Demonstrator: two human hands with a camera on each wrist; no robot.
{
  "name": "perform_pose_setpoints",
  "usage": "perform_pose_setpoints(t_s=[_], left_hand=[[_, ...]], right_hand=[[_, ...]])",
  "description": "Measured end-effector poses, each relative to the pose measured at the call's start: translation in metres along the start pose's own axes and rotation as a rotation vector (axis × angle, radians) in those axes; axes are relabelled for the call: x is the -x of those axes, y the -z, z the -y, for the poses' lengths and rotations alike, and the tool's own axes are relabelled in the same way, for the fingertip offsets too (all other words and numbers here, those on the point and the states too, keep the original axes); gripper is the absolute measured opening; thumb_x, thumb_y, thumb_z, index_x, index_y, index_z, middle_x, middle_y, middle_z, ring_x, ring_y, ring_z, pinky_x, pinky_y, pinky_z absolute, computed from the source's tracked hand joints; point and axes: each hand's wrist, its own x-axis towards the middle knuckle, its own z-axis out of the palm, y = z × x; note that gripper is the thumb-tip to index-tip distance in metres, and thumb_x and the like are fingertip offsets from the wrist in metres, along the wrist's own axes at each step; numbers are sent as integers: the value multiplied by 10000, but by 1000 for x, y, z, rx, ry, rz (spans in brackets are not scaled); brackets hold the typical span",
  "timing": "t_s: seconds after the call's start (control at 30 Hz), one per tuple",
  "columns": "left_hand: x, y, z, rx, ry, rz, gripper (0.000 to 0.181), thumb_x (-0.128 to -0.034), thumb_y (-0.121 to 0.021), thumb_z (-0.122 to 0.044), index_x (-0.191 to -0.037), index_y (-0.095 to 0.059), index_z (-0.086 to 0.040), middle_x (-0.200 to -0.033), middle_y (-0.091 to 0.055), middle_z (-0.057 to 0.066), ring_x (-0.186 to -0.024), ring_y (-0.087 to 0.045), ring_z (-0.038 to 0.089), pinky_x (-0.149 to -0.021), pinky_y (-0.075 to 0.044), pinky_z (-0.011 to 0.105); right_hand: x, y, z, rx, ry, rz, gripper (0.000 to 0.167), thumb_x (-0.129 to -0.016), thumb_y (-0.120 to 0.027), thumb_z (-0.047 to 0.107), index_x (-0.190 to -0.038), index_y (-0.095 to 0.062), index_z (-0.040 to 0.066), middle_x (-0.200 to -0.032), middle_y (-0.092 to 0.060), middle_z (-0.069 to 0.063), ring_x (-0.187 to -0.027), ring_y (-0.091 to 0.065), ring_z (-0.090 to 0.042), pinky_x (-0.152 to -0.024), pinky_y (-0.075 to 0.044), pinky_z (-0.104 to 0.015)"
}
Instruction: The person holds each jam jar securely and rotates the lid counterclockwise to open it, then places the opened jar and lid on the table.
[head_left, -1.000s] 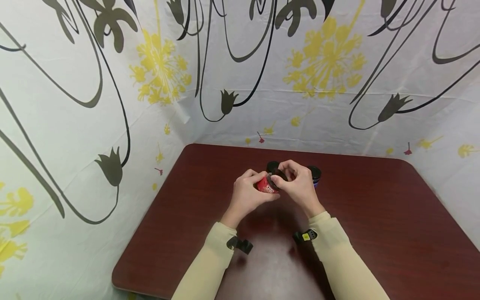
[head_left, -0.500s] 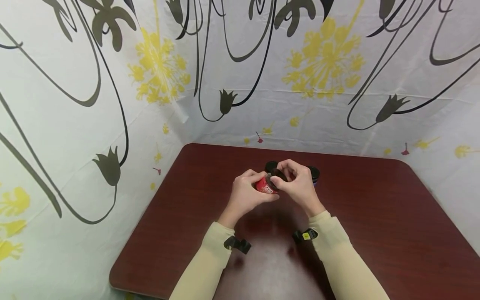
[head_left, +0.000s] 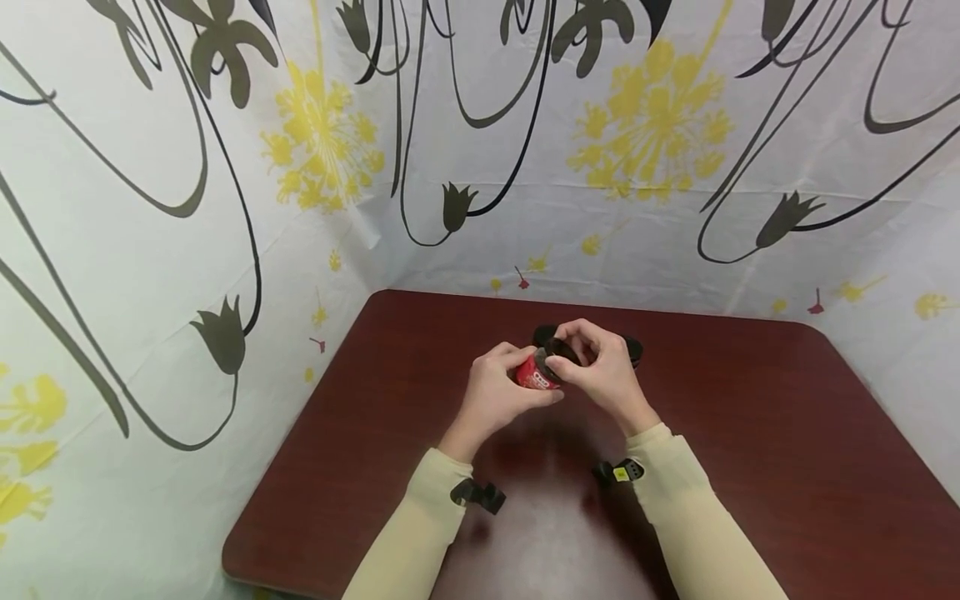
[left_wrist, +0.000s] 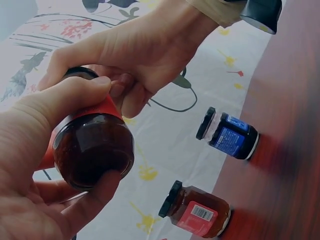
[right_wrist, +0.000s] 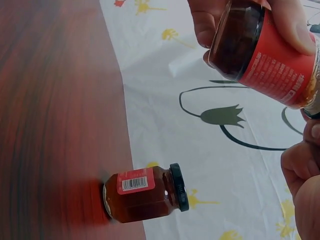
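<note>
the left hand [head_left: 497, 388] grips a red-labelled jar [head_left: 536, 373], tilted above the tabletop [head_left: 757, 425]; the right hand [head_left: 604, 367] pinches its dark lid [head_left: 562, 352], though whether it is fully off is hard to tell. a blue-labelled jar [left_wrist: 231, 136] and an amber jar [left_wrist: 197, 212] stand beyond.

Has white sheeting [head_left: 570, 229], printed with grey tulips [head_left: 455, 208] and yellow blooms [head_left: 656, 121], behind a round-cornered, reddish-brown tabletop [head_left: 750, 433]; gleams palely in front.
</note>
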Motion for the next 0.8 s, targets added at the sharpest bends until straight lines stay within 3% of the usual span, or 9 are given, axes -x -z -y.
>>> perform_pose_setpoints(t_s=[0.13,0.4,0.57,0.8], left_hand=[[2,0,0,-37,5,-21,677,-689,-910,-492,-1251,-727,-161,-963,-587,-126,-844,-579,82,-657,-548,230],[1,1,2,-192,11,-83,650,-684,-904,-509,-1209,-736,-165,-946,-562,-103,-816,-559,76,-645,-509,232],[1,1,3,-230,20,-90,614,-688,-906,-493,-1186,-741,-175,-939,-555,-98,-803,-558,78,-644,-506,241],[0,-1,2,-256,-5,-110,535,-701,-916,-437,-1129,-745,-165,-944,-541,-77,-800,-554,90,-658,-509,256]], right_hand=[[1,0,1,4,-22,29,290,-875,-803,181,-1127,-663,146,-687,-424,-103,-575,-353,-206,-523,-298,-317],[0,-1,7,177,-52,80,298,-938,-698,456,-1205,-635,340,-742,-528,19,-615,-465,-145,-553,-387,-329],[1,-2,16,300,-52,74,362,-938,-648,549,-1224,-637,329,-763,-575,77,-617,-526,-112,-547,-426,-344],[-1,-3,28,373,-107,17,420,-946,-582,614,-1184,-659,276,-796,-639,102,-669,-588,-65,-591,-461,-366]])
